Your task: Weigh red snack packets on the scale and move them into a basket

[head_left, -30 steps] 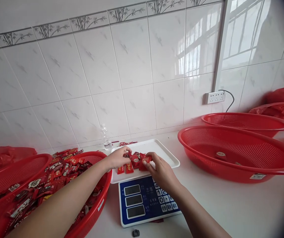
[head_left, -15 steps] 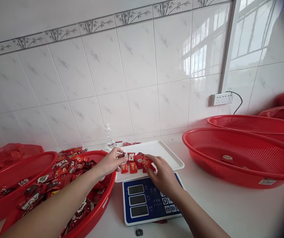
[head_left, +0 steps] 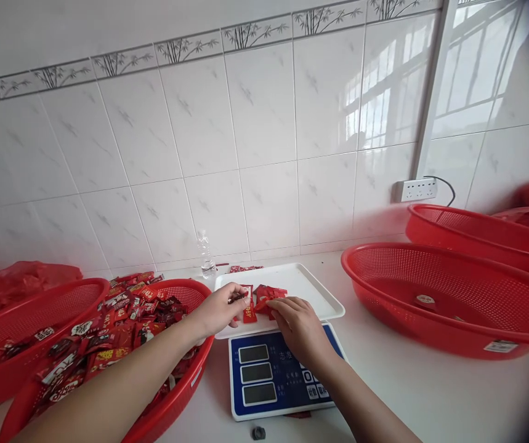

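My left hand (head_left: pixel 222 307) is closed with the fingertips pinched on a small dark-red snack packet (head_left: pixel 236 296), mostly covered by the fingers. Just to its right, a red packet with pale printing (head_left: pixel 249 307) lies on the white scale tray (head_left: pixel 313 289). My right hand (head_left: pixel 295 320) has its thumb and fingers curled on a bunch of red packets (head_left: pixel 266 295) over the tray. The fingers partly hide this bunch. In front of the tray is the blue scale panel (head_left: pixel 287 394), its displays dark, under my right wrist.
A red basket (head_left: pixel 211 344) heaped with wrapped snacks stands left, beside another red basket (head_left: pixel 93 286) holding a few. At right is a large red basket (head_left: pixel 361 289) with a few packets inside. A clear bottle (head_left: pixel 205 255) stands by the wall. A small black object (head_left: pixel 258 433) lies in front.
The packets that lay in rows on the tray are now drawn into a bunch at my right hand. One packet stands apart between the hands. My left hand has shifted slightly right.
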The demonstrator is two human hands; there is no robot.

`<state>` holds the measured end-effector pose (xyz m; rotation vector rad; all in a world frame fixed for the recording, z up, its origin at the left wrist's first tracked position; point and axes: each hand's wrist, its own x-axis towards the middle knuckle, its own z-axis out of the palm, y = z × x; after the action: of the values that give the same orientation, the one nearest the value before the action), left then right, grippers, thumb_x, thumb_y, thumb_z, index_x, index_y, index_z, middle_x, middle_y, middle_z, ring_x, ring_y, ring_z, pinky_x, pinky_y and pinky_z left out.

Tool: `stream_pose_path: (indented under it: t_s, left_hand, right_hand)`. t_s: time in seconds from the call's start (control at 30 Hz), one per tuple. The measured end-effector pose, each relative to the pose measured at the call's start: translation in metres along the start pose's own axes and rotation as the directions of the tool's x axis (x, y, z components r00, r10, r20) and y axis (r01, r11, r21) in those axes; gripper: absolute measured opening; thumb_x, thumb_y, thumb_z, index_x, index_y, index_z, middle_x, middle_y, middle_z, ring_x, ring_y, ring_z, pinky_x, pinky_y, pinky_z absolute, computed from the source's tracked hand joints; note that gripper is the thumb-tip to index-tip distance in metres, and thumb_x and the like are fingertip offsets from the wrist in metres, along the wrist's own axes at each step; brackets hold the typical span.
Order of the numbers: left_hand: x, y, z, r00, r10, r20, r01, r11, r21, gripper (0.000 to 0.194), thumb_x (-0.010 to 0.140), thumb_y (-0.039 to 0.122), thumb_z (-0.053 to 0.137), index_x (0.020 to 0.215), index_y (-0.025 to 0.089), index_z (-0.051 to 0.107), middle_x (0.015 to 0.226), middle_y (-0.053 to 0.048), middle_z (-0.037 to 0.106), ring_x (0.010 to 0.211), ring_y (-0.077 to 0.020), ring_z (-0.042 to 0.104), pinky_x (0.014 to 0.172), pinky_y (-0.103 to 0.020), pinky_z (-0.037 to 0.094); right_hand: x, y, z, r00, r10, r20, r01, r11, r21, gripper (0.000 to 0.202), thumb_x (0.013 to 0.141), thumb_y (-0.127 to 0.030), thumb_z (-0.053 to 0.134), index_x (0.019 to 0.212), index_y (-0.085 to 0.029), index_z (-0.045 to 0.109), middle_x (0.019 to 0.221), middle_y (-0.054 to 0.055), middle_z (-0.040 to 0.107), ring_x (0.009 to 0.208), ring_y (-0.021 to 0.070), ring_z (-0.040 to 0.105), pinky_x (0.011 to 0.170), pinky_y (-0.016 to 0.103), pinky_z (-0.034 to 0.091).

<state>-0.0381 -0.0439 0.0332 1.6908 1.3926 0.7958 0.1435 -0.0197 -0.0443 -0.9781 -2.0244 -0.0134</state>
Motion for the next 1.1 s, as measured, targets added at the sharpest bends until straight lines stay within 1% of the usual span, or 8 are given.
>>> stream_pose_path:
  t_s: [0.27, 0.43, 0.57, 0.67, 0.8, 0.87, 0.97, 1.1]
  left_hand:
    - [0.001, -0.001, 0.003, 1.000, -0.013, -0.022, 0.010, 0.994, -0.106, 0.039, 0.078, 0.053, 0.050, 0.090, 0.017, 0.048, 0.097, -0.007, 0.054, 0.076, -0.0134, 0.053, 0.064, -0.031, 0.050]
    - [0.004, -0.005, 0.007, 0.998, 0.011, -0.067, -0.023, 0.981, -0.191, 0.039, 0.076, 0.054, 0.053, 0.088, 0.017, 0.050, 0.093, -0.004, 0.051, 0.074, -0.0122, 0.053, 0.067, -0.033, 0.052]
    - [0.005, -0.003, 0.008, 0.994, -0.012, -0.105, -0.015, 0.969, -0.246, 0.036, 0.075, 0.050, 0.058, 0.090, 0.018, 0.052, 0.096, -0.004, 0.052, 0.074, -0.0114, 0.053, 0.069, -0.033, 0.052]
    - [0.005, -0.001, 0.008, 0.993, -0.040, -0.114, 0.009, 0.966, -0.259, 0.030, 0.074, 0.039, 0.062, 0.094, 0.019, 0.052, 0.098, -0.005, 0.053, 0.079, -0.0132, 0.055, 0.071, -0.033, 0.051]
    - [0.002, 0.000, 0.014, 0.999, 0.016, -0.034, -0.023, 0.975, -0.220, 0.030, 0.070, 0.026, 0.066, 0.092, 0.019, 0.047, 0.102, -0.007, 0.055, 0.088, -0.0180, 0.057, 0.070, -0.033, 0.051]
    - [0.000, 0.002, 0.019, 0.997, 0.068, 0.025, -0.062, 0.979, -0.193, 0.030, 0.069, 0.022, 0.066, 0.090, 0.019, 0.044, 0.100, -0.007, 0.058, 0.086, -0.0185, 0.058, 0.069, -0.034, 0.050]
    - [-0.001, 0.005, 0.028, 0.987, 0.149, 0.058, -0.140, 0.982, -0.131, 0.029, 0.070, 0.017, 0.063, 0.090, 0.019, 0.043, 0.092, -0.004, 0.061, 0.083, -0.0166, 0.058, 0.074, -0.033, 0.047]
    - [0.010, 0.007, 0.032, 0.974, 0.227, -0.022, -0.226, 0.973, 0.058, 0.034, 0.069, 0.012, 0.059, 0.099, 0.019, 0.045, 0.099, -0.006, 0.060, 0.092, -0.0182, 0.057, 0.082, -0.033, 0.044]
  right_hand:
    - [-0.002, -0.003, -0.002, 0.995, 0.014, 0.103, -0.003, 0.994, -0.110, 0.032, 0.087, -0.020, 0.041, 0.114, -0.025, 0.059, 0.118, 0.004, 0.060, 0.111, 0.0255, 0.049, 0.087, 0.044, 0.041]
    - [-0.004, -0.004, -0.004, 0.979, 0.019, 0.204, 0.011, 0.989, -0.146, 0.041, 0.091, -0.036, 0.034, 0.130, -0.029, 0.043, 0.131, 0.003, 0.049, 0.131, 0.0286, 0.026, 0.101, 0.059, 0.022]
    - [-0.005, -0.002, -0.004, 0.968, 0.024, 0.251, 0.001, 0.995, -0.096, 0.047, 0.090, -0.047, 0.032, 0.132, -0.029, 0.040, 0.133, 0.002, 0.047, 0.134, 0.0299, 0.017, 0.102, 0.064, 0.013]
    - [-0.003, -0.002, -0.005, 0.983, 0.028, 0.179, -0.024, 0.999, -0.022, 0.044, 0.089, -0.046, 0.035, 0.129, -0.029, 0.045, 0.128, 0.004, 0.053, 0.132, 0.0295, 0.023, 0.103, 0.063, 0.014]
    - [-0.002, -0.006, -0.008, 0.994, 0.104, 0.017, -0.105, 0.960, 0.259, 0.039, 0.088, -0.041, 0.041, 0.123, -0.025, 0.051, 0.121, 0.008, 0.058, 0.117, 0.0246, 0.047, 0.095, 0.046, 0.038]
    - [-0.001, -0.010, -0.010, 0.986, 0.160, 0.044, -0.163, 0.893, 0.419, 0.038, 0.086, -0.041, 0.046, 0.118, -0.024, 0.055, 0.114, 0.008, 0.062, 0.103, 0.0220, 0.057, 0.083, 0.037, 0.048]
    - [-0.001, -0.014, -0.012, 0.970, 0.198, 0.139, -0.242, 0.784, 0.572, 0.030, 0.083, -0.040, 0.049, 0.103, -0.023, 0.063, 0.097, 0.005, 0.068, 0.084, 0.0188, 0.062, 0.071, 0.031, 0.049]
    - [0.003, -0.007, -0.015, 0.916, 0.399, 0.027, -0.290, 0.614, 0.734, 0.031, 0.080, -0.044, 0.052, 0.092, -0.019, 0.064, 0.082, 0.005, 0.068, 0.073, 0.0169, 0.060, 0.065, 0.029, 0.047]
